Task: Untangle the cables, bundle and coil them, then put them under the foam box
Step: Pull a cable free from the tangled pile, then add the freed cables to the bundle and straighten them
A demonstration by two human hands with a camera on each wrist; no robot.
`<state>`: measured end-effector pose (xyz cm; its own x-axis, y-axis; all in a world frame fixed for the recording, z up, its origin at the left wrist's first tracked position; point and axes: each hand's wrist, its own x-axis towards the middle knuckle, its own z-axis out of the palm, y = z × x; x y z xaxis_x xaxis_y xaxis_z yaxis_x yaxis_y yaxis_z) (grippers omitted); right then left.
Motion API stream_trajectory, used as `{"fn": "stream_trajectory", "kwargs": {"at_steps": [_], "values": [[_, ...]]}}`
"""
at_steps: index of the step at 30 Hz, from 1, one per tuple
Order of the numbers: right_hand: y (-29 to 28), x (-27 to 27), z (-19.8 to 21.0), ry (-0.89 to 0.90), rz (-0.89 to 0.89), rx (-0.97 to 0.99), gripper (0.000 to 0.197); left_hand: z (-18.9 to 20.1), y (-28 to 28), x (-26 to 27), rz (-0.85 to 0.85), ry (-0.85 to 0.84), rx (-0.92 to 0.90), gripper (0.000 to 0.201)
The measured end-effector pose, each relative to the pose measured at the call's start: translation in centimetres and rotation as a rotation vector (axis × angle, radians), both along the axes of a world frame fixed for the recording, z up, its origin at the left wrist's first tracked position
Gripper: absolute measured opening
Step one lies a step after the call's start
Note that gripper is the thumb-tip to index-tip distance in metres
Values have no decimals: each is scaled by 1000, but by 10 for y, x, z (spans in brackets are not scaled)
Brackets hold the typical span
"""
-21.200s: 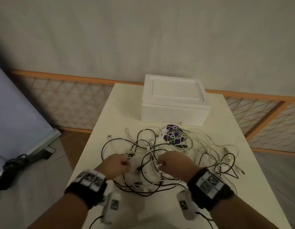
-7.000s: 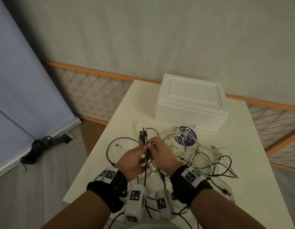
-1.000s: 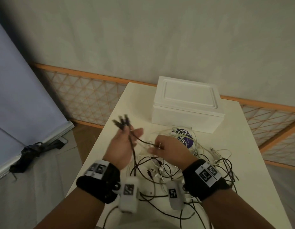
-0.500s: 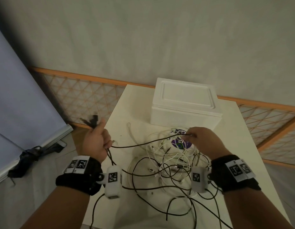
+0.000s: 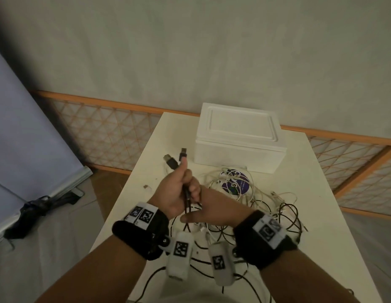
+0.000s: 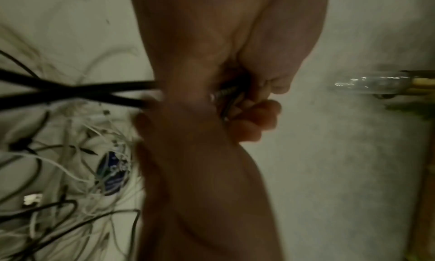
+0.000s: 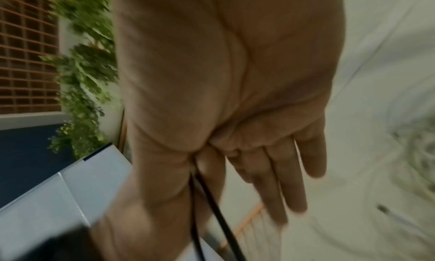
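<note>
Left hand (image 5: 176, 193) fingers (image 5: 193, 188) clenched round black cables (image 5: 187, 199), plug ends (image 5: 171, 161) sticking up above fist. Right hand (image 5: 214, 212) just below, touching; fingers (image 7: 277, 181) mostly straight, cable run between thumb and forefinger — loose guide, not firm grasp.

Strands trail down into tangle (image 5: 256, 206) on desk (image 5: 299, 182), white leads woven through.

Risks: hard pull tightens knots, drags pile toward desk edge; plugs snag loops; slack strand slips from right hand.

Foam box (image 5: 238, 138) at desk rear, nothing under it yet.

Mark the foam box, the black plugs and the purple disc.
foam box (image 5: 239, 125), head view, lid top.
black plugs (image 5: 171, 161), head view, left plug's body.
purple disc (image 5: 237, 185), head view, its face among white cables.
</note>
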<state>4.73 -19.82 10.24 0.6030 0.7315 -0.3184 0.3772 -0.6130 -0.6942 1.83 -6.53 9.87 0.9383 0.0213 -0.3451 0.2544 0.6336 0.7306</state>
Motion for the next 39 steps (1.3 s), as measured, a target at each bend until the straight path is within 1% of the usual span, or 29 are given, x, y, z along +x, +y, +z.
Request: {"fn": "stream_trajectory", "kwargs": {"at_steps": [1,2,3,4,5,8,10,11,13,14,16,17,20,21,22,23,24,25,27,28,29,30,32,34,35,36,37,38,39], "values": [[3,-3,-4,36,17,20,35,5,-2,1,-14,-19,-4,55],[0,-3,-7,89,23,46,20,7,2,1,-11,-29,-21,55],[-7,-3,-7,136,29,69,18,8,12,0,9,-30,-42,53],[-17,-1,-6,136,27,64,19,6,24,-1,51,-19,-66,51],[-29,1,-5,90,26,37,21,2,39,-2,110,2,-89,50],[-72,11,-7,-100,9,-86,31,-11,84,-12,299,87,-137,51],[-103,19,-13,-196,-39,-161,34,-18,110,-21,417,157,-122,51],[-119,24,-17,-215,-98,-179,35,-21,120,-27,469,199,-98,51],[-148,29,-23,-191,-220,-170,34,-29,134,-38,538,272,-45,49],[-159,29,-25,-184,-252,-192,32,-33,138,-43,556,281,-33,49],[-177,27,-29,-184,-293,-262,31,-41,143,-49,569,262,-52,52],[-184,26,-32,-178,-313,-266,32,-43,144,-50,580,276,-34,52],[-202,18,-36,-130,-381,-187,33,-47,148,-53,643,413,137,41],[-205,15,-36,-130,-374,-176,33,-46,149,-54,649,416,144,42],[-206,12,-36,-148,-362,-181,32,-45,146,-53,644,384,123,48],[-205,10,-35,-171,-357,-172,30,-43,141,-51,624,340,108,53],[-202,9,-31,-192,-371,-131,28,-39,132,-48,584,302,128,54],[-196,7,-25,-204,-398,-59,27,-36,118,-43,510,261,198,51],[-179,7,-12,-222,-412,94,23,-30,75,-32,284,162,381,38],[-169,8,-7,-242,-381,124,23,-29,49,-26,150,107,481,31],[-158,10,-3,-256,-339,121,23,-26,21,-22,16,43,585,23],[-148,12,-3,-270,-298,89,23,-22,-6,-19,-99,-17,678,20],[-132,15,-7,-304,-221,-25,27,-17,-45,-13,-258,-157,840,33],[-120,16,-12,-319,-184,-71,24,-16,-71,-8,-465,-264,897,29],[-117,14,-13,-321,-172,-63,21,-17,-80,-7,-577,-288,935,28],[-115,13,-16,-335,-160,-51,19,-20,-86,-7,-651,-278,1003,23],[-116,13,-17,-352,-152,-38,17,-22,-90,-8,-679,-246,1051,11],[-119,13,-16,-335,-171,-23,15,-22,-90,-10,-659,-199,1049,5],[-125,14,-15,-276,-214,13,12,-24,-86,-10,-599,-136,993,15]]}}
